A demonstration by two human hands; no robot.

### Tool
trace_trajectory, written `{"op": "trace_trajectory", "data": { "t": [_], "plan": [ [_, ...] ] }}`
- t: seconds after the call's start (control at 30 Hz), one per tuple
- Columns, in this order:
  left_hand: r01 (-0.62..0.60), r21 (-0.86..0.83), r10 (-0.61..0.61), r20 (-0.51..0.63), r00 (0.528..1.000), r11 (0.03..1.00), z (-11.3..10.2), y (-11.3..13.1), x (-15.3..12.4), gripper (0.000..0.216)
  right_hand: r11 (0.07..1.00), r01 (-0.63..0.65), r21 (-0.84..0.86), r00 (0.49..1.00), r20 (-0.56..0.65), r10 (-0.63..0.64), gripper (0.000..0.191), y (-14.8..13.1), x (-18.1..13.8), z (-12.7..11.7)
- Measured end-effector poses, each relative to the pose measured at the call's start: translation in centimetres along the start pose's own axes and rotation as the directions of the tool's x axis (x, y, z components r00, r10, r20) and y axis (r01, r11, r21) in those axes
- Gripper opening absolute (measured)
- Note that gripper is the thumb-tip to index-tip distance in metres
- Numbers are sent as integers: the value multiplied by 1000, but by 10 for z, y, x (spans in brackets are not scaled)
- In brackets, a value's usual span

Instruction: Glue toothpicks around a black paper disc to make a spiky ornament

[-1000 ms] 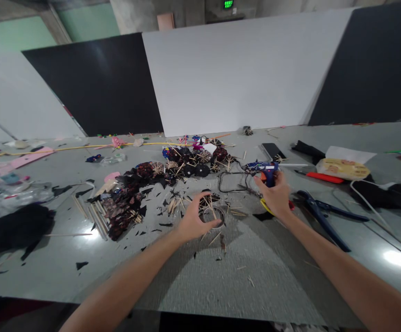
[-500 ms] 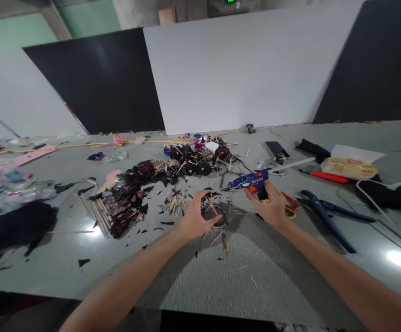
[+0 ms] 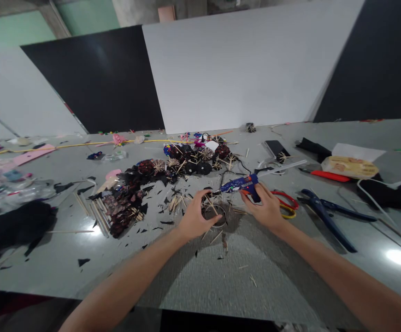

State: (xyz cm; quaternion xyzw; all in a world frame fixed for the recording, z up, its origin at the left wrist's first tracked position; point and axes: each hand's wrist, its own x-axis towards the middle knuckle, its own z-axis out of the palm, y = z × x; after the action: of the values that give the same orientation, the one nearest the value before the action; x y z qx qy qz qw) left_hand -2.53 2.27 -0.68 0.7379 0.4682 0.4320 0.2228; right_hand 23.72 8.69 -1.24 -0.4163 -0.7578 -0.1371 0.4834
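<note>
My right hand (image 3: 263, 207) is wrapped round the grip of a blue glue gun (image 3: 238, 184). A long clear glue stick (image 3: 285, 167) sticks out of its back end. The nozzle points left, close to the index fingertip of my left hand (image 3: 197, 216). That hand curls, thumb and finger apart, around a small cluster of thin wooden sticks (image 3: 212, 203), its fingertips at the cluster's edges. Below the sticks, a round ring (image 3: 224, 216) lies on the table, partly hidden by the hand. Loose stick pieces (image 3: 176, 203) lie to the left.
Dark spiky balls with sticks (image 3: 203, 167) are heaped behind my hands. Red-and-yellow-handled scissors (image 3: 286, 205), blue-handled pliers (image 3: 320, 212), a red cutter (image 3: 330, 176) and a phone (image 3: 276, 148) lie right. Black scraps and stick bundles (image 3: 95, 212) lie left.
My right hand has brought the glue gun left and slightly down, so its nozzle is now near the left fingertips and the sticks. My left hand has stayed in place.
</note>
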Motion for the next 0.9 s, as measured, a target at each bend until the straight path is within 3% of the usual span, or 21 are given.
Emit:
{"op": "trace_trajectory", "data": {
  "t": [0.9],
  "plan": [
    [22, 8, -22, 35, 999, 1000, -2, 3, 0, 72, 999, 42, 8, 998, 36, -43, 18, 5, -5, 0]
  ]
}}
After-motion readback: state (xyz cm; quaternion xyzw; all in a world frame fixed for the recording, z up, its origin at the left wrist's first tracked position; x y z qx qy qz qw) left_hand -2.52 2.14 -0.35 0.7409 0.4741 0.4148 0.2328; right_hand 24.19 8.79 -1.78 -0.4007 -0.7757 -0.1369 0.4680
